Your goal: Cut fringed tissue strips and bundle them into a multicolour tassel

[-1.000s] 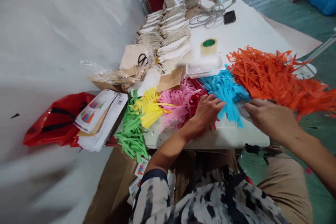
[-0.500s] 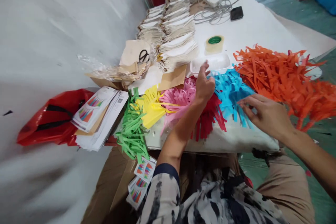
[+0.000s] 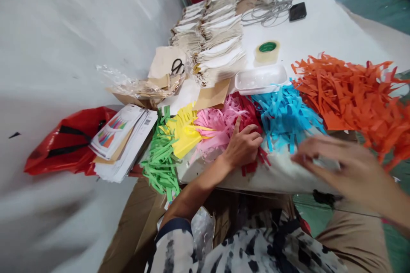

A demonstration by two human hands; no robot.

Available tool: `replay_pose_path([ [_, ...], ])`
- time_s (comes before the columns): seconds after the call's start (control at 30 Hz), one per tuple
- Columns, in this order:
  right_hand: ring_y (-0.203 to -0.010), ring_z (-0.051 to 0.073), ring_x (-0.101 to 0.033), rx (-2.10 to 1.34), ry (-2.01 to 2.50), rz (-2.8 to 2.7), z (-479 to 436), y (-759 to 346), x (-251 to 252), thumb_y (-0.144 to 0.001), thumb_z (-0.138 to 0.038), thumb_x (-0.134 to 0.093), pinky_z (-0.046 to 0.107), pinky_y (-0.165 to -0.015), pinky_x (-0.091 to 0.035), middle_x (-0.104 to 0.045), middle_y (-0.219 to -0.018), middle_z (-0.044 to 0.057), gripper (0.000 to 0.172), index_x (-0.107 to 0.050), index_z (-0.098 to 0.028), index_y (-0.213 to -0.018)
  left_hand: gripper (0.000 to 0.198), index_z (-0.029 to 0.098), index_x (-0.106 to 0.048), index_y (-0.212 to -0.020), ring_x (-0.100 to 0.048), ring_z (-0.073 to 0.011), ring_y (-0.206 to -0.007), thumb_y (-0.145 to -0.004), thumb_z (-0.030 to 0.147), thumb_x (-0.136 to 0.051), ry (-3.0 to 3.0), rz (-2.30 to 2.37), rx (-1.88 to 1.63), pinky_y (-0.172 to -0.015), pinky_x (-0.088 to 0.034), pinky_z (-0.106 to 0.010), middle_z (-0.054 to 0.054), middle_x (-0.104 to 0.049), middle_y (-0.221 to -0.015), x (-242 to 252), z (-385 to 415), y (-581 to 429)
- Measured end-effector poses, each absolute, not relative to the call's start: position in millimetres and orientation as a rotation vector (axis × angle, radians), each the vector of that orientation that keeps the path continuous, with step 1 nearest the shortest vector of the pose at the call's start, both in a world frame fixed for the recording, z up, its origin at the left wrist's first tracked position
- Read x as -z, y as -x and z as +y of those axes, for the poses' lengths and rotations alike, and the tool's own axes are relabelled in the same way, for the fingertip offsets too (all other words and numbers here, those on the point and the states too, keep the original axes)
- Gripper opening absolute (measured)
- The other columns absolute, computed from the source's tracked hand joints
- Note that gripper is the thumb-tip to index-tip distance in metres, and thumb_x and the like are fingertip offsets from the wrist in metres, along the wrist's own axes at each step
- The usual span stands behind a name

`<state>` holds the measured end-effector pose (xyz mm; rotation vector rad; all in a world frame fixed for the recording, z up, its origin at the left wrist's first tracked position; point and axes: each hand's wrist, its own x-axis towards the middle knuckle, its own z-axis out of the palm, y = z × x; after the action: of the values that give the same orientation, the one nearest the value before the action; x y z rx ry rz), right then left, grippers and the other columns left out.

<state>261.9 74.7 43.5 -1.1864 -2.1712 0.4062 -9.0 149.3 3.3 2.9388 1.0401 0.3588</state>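
Observation:
My left hand (image 3: 244, 143) rests on the dark red paper fringe (image 3: 251, 111), its fingers spread, beside the pink fringe (image 3: 214, 126). My right hand (image 3: 336, 162), smeared by motion, hovers over the table edge just below the blue fringe (image 3: 288, 113); whether it grips anything is hidden in the blur. The yellow fringe (image 3: 185, 134) and the green fringe (image 3: 163, 153) lie to the left. A large heap of orange fringe (image 3: 346, 89) spreads at the right.
A white tray (image 3: 261, 79) and a tape roll (image 3: 267, 52) sit behind the fringes. Farther back are stacked bags (image 3: 221, 51), a cable (image 3: 269, 13) and a black phone-like object (image 3: 297, 11). Scissors (image 3: 177, 66), printed cards (image 3: 117, 132) and a red bag (image 3: 68, 145) are leftward.
My left hand has moved from above the tray and blue fringe down onto the dark red fringe. My right hand has shifted slightly lower and to the right. The white tray is now uncovered.

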Motion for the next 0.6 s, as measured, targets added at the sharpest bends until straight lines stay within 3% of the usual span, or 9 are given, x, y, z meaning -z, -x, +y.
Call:
replay_pose_path([
  [0.07,-0.086,0.021,-0.067,-0.014,1.466,-2.245,114.1,-260.0,-19.0,-0.105,-0.043,-0.045,0.034,-0.068,-0.046,-0.077,-0.105,0.006,0.034,-0.076,-0.027,-0.102,0.021,0.023,-0.075,-0.096,-0.058,-0.0244,-0.136,-0.093,0.016,-0.055,-2.883,1.020,-0.383,-0.136,-0.012,-0.063,-0.006,-0.078,-0.105,-6.9,147.7,9.4],
  [0.2,-0.089,0.025,-0.060,0.060,1.474,-2.422,151.3,-258.7,9.5,-0.102,-0.035,-0.047,0.039,-0.074,-0.037,-0.074,-0.102,0.013,0.035,-0.079,-0.021,-0.105,0.021,0.026,-0.077,-0.098,-0.063,-0.0213,-0.127,-0.092,0.019,-0.057,-2.777,1.021,-0.454,-0.136,-0.009,-0.062,-0.002,-0.079,-0.110,-9.1,143.9,2.3],
  [0.33,-0.084,0.024,-0.054,0.057,1.482,-2.456,151.7,-257.8,7.3,-0.103,-0.030,-0.040,0.040,-0.075,-0.032,-0.072,-0.095,0.011,0.039,-0.077,-0.022,-0.096,0.023,0.028,-0.078,-0.100,-0.063,-0.0210,-0.125,-0.092,0.019,-0.058,-2.684,1.071,-0.490,-0.136,-0.008,-0.060,-0.001,-0.080,-0.113,-10.9,141.3,-3.6],
  [0.43,-0.086,0.023,-0.056,0.008,1.494,-2.417,155.1,-261.0,2.1,-0.104,-0.036,-0.042,0.039,-0.075,-0.032,-0.072,-0.091,0.010,0.040,-0.077,-0.021,-0.091,0.021,0.027,-0.078,-0.099,-0.064,-0.0213,-0.123,-0.093,0.021,-0.059,-2.597,1.145,-0.580,-0.134,-0.016,-0.058,-0.001,-0.080,-0.115,-14.1,140.1,-6.5],
  [0.6,-0.078,0.017,-0.062,-0.186,1.520,-2.236,171.4,-273.5,-4.6,-0.096,-0.044,-0.059,0.033,-0.068,-0.040,-0.074,-0.101,0.007,0.030,-0.079,-0.022,-0.092,0.019,0.025,-0.078,-0.100,-0.065,-0.0186,-0.115,-0.092,0.017,-0.062,-2.404,1.303,-0.804,-0.119,-0.042,-0.044,0.000,-0.080,-0.112,-18.6,145.2,-14.5],
])
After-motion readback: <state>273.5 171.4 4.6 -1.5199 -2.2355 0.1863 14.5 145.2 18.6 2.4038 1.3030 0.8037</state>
